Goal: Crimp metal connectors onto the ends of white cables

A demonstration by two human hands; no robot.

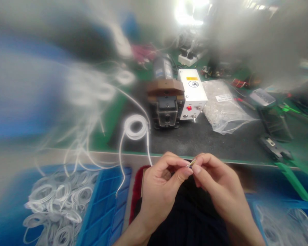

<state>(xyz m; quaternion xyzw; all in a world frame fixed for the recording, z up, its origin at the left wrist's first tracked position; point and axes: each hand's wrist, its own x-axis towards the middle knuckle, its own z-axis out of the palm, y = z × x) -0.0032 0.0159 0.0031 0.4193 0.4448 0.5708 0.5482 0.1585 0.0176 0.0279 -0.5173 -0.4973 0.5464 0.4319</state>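
Note:
Both hands meet in front of my lap at the bench's near edge. My left hand (161, 181) pinches the end of a white cable (136, 127) between thumb and forefinger. That cable runs up from my fingers to a small coil lying on the dark mat. My right hand (217, 182) is closed too, pinching a small metal terminal (191, 163) at the cable's tip. The two fingertips touch at that tip.
A small bench machine with a white control box (192, 92) and a lit red lamp stands on the dark mat (195, 140). A clear bag of small parts (224, 106) lies to its right. Blue crates (105, 205) with several white cable coils sit at both sides.

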